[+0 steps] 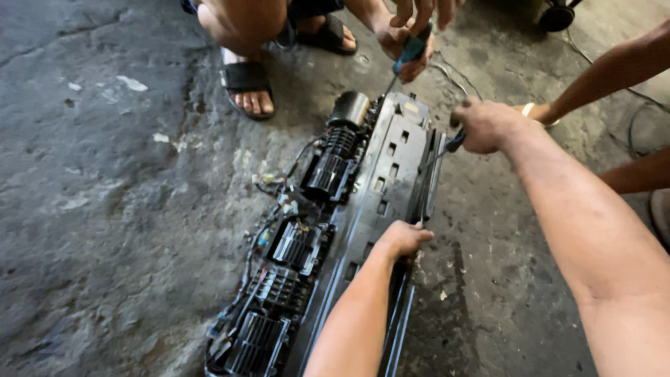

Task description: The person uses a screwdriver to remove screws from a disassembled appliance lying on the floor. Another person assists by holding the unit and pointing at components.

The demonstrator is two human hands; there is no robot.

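Long black plastic electronics housing (377, 202) on concrete: left hand (403, 239) clamps its edge; right hand (484, 126) at 2 o'clock fisted round a blue-handled screwdriver (447, 146).

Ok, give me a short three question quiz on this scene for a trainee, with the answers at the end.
1. True or false: the person's left hand rests on the long black plastic assembly lying on the concrete floor.
2. What does the person's right hand grip?
A. a blue-handled tool
B. a hammer
C. a cloth
3. Fill in: a co-worker's hand at the top holds a blue-handled ____ against the assembly's far end.

Key
1. True.
2. A, the blue-handled tool, its shaft angled down to the assembly's right edge.
3. Screwdriver.
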